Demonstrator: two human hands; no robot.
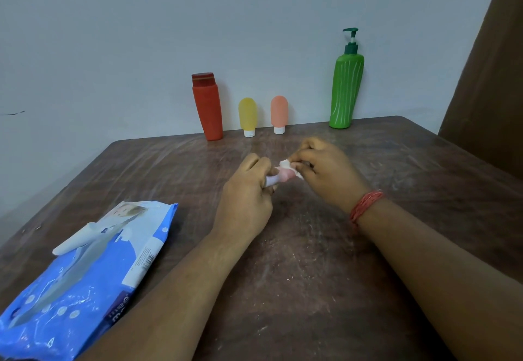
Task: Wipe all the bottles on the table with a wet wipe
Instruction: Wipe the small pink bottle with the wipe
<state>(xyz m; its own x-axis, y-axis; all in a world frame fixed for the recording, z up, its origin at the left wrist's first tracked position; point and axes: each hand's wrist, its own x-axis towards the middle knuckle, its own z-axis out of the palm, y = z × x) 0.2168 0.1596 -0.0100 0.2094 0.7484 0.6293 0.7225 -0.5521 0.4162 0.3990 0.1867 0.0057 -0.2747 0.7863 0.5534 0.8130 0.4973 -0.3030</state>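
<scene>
My left hand (249,191) grips a small pink bottle (283,176) with a pale cap end, held above the middle of the brown table (311,261). My right hand (325,171) pinches a crumpled white wet wipe (287,164) against the bottle's pink end. Along the table's far edge, by the wall, stand a red bottle (208,107), a small yellow bottle (247,116), a small peach bottle (279,114) and a tall green pump bottle (346,89).
A blue wet wipe pack (85,275) lies at the near left of the table with its flap lifted. A brown curtain (489,63) hangs at the right. White specks dot the tabletop.
</scene>
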